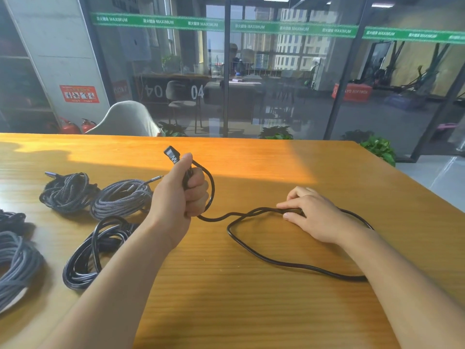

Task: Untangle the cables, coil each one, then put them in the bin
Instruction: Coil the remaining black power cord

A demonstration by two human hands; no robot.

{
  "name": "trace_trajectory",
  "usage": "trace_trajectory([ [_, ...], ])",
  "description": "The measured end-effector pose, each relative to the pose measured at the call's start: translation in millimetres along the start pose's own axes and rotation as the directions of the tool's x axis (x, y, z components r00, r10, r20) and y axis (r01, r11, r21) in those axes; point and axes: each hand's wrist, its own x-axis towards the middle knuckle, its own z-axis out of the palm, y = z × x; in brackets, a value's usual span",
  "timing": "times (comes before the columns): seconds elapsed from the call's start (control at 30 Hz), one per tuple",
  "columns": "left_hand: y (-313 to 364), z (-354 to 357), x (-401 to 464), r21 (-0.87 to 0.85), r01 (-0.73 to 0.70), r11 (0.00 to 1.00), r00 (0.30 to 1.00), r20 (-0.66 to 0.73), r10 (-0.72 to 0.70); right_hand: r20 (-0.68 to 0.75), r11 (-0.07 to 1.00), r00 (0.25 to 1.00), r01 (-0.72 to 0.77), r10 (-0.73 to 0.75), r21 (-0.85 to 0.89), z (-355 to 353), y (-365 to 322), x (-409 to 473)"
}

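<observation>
A black power cable [266, 260] lies in a loose loop on the wooden table [251, 311]. My left hand [181, 195] grips its plug end; the black connector [171, 153] sticks up above my thumb, and a small loop of cable curves round my fingers. My right hand [312, 217] rests on the table and pinches the cable where the loop crosses itself. Part of the cable runs hidden under my right forearm. No bin is in view.
Coiled cables lie at the left: a dark braided one [66, 192], a grey braided one [120, 199], a black power cable [93, 253], and more grey [15, 268] and dark [10, 220] coils at the frame's edge. A glass wall and a chair [125, 119] stand behind the table.
</observation>
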Motion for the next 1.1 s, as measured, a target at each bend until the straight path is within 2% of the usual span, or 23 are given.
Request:
trace_trajectory([
  [0.1,-1,-2,0,0.032,-0.022,0.999,1.000,0.002,0.022,-0.011,0.997,1.000,0.018,-0.018,-0.079,-3,-2,-1],
  [0.17,-2,-3,1,0.053,-0.026,0.998,1.000,-0.001,0.027,-0.070,0.997,0.997,0.004,-0.010,-0.083,-3,-2,-1],
  [0.23,-2,-5,2,0.074,-0.035,0.997,0.999,-0.022,0.037,-0.134,0.998,0.990,-0.038,0.044,0.048,-2,-1,-1],
  [0.3,-1,-9,5,0.100,-0.053,0.994,0.997,-0.056,0.059,-0.121,0.934,0.984,-0.085,0.134,0.346,-2,3,-3],
  [0.37,-1,-13,7,0.136,-0.063,0.989,0.994,-0.084,0.075,-0.026,0.759,0.980,-0.135,0.196,0.636,-4,6,-4],
  [0.43,-3,-14,8,0.167,-0.053,0.985,0.993,-0.100,0.070,0.108,0.535,0.970,-0.212,0.219,0.818,-7,9,-6],
  [0.5,-5,-11,7,0.213,-0.042,0.976,0.993,-0.098,0.064,0.243,0.318,0.949,-0.298,0.201,0.900,-9,5,-7],
  [0.57,-7,-8,5,0.279,-0.042,0.960,0.995,-0.075,0.066,0.327,0.138,0.937,-0.342,0.123,0.929,-11,-2,-8],
  [0.67,-9,-4,4,0.338,-0.056,0.939,0.997,-0.036,0.073,0.318,-0.006,0.948,-0.319,-0.029,0.948,-19,-12,-14],
  [0.77,-9,-5,4,0.330,-0.055,0.942,0.996,-0.041,0.073,0.194,-0.021,0.948,-0.206,-0.254,0.978,-30,-8,-21],
  [0.87,-9,-6,5,0.299,-0.037,0.954,0.997,-0.054,0.056,0.127,0.038,0.914,-0.122,-0.386,0.992,-38,4,-24],
  [0.93,-9,-6,5,0.287,-0.032,0.957,0.997,-0.053,0.050,0.101,0.138,0.932,-0.056,-0.347,0.989,-42,3,-26],
  [1.0,-8,-6,5,0.286,-0.035,0.958,0.997,-0.054,0.053,0.064,0.276,0.968,0.006,-0.243,0.961,-43,-6,-26],
  [1.1,-8,-6,4,0.279,-0.046,0.959,0.997,-0.050,0.062,-0.107,0.520,0.991,0.131,-0.076,0.844,-41,-19,-24],
])
